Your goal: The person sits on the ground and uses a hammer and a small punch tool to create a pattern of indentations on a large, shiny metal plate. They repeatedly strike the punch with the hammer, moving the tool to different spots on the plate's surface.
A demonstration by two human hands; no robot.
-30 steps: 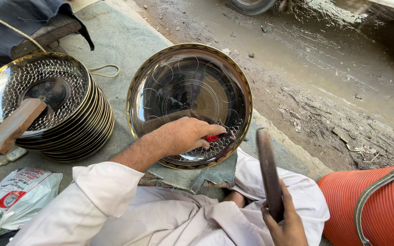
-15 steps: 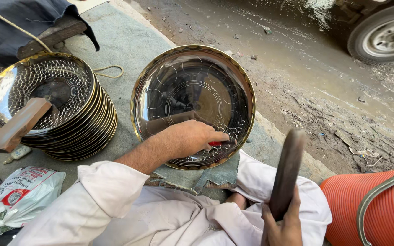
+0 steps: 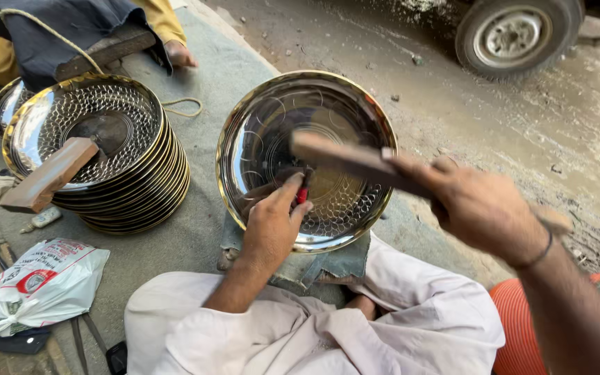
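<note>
The round metal plate (image 3: 307, 156) sits on a cloth-covered block near the mat's road-side edge. Left hand (image 3: 272, 226) pins a small red-handled punch (image 3: 302, 195) onto it, fingers pinched tight. The right hand (image 3: 484, 208), raised beside the knee a second ago, now swings its wooden striker (image 3: 352, 161) over the plate, fist wrapped round it — a blow looks due. One stack of patterned plates (image 3: 98, 153) waits left, one wooden block (image 3: 50, 173) on top.

Grey mat (image 3: 210, 90) — stacked metal plates (image 3: 98, 156), white bag (image 3: 39, 285) on it.

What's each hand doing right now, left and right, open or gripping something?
Left hand: closed on a small red-handled tool, pressed to the round shiny metal plate.
Right hand: closed around a flat brown wooden bar, held over the plate.
</note>
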